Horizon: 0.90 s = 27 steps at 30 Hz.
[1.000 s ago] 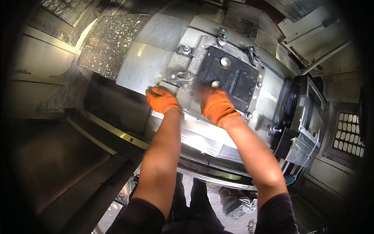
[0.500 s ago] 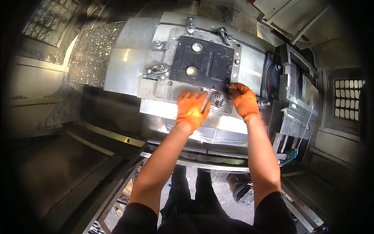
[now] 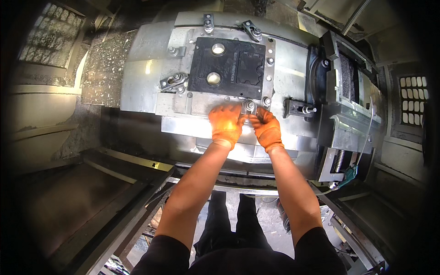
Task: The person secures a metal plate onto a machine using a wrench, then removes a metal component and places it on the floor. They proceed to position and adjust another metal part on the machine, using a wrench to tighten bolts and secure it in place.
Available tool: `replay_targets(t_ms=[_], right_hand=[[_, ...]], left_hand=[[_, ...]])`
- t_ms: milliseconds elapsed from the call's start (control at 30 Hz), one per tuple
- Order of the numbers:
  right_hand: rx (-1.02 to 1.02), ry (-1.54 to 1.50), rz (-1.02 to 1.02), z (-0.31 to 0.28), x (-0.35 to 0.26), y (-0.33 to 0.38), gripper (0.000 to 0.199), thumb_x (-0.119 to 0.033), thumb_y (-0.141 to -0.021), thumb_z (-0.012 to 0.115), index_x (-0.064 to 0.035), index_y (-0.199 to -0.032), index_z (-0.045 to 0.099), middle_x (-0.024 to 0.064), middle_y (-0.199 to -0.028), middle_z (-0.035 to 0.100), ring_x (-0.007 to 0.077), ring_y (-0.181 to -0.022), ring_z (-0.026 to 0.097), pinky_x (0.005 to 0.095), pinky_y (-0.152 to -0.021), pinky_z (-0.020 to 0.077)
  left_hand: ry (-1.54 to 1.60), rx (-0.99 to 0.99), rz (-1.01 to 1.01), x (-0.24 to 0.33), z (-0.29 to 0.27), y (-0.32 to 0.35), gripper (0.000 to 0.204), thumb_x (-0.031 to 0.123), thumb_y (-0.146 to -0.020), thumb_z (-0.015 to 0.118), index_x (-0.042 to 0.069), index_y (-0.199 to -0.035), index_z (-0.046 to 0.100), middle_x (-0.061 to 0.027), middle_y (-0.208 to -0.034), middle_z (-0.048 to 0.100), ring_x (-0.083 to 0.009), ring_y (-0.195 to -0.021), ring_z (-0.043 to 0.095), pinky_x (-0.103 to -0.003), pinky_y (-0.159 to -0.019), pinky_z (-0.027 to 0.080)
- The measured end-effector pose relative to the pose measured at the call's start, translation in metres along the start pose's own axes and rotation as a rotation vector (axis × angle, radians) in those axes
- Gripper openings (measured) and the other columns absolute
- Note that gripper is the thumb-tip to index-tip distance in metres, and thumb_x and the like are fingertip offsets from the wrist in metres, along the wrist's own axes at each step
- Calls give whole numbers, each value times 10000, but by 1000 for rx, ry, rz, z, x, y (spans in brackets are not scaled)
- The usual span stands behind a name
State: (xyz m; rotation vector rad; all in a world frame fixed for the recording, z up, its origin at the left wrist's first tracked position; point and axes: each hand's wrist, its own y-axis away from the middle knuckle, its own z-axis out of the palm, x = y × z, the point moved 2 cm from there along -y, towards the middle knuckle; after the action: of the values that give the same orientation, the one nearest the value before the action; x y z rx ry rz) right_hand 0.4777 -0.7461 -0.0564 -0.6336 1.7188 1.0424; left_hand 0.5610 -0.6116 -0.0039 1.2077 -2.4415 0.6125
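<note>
Now the gloved right hand (image 3: pixel 267 130) has joined the left hand (image 3: pixel 226 123) beside the front clamp (image 3: pixel 249 106), bringing both to one spot, though whether either grips it cannot be told.

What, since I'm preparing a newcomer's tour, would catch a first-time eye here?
The bright orange-gloved left grip and right grip stand out first, on either side of a bolted clamp near the middle. Just beyond lies a black plate with two bright circles in its left half. At the far right, a pale-slotted grille shows up.
</note>
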Motion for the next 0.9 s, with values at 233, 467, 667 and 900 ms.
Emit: replay_targets(t_ms=[233,467,667,900], right_hand=[[17,191,-101,1,-16,3,224,-11,-944,555,12,-1149,641,71,-997,713,146,-845,650,265,-707,524],[18,934,-228,4,-116,14,499,-509,-861,672,-28,-994,690,221,-885,709,402,-837,693,457,-768,560],[-6,1287,-328,17,-106,-10,416,-475,-925,584,-70,-909,678,174,-859,710,363,-786,706,451,-729,568],[-172,1320,-412,18,-110,-12,245,-299,-924,589,-66,-955,658,169,-885,690,369,-831,689,479,-748,549]], left_hand=[[6,26,23,-2,2,0,268,264,-766,768,131,-991,710,-68,-820,667,-311,-796,617,-446,-739,469],[-35,3,-11,-9,4,-2,191,208,-751,739,178,-936,701,-58,-796,664,-304,-781,626,-442,-708,474],[2,-17,-21,-4,3,-4,128,209,-752,723,167,-863,678,-44,-780,664,-295,-777,631,-437,-722,476],[-1,-5,-36,-3,0,-3,167,211,-744,735,151,-894,691,-60,-791,667,-299,-775,627,-444,-726,478]])
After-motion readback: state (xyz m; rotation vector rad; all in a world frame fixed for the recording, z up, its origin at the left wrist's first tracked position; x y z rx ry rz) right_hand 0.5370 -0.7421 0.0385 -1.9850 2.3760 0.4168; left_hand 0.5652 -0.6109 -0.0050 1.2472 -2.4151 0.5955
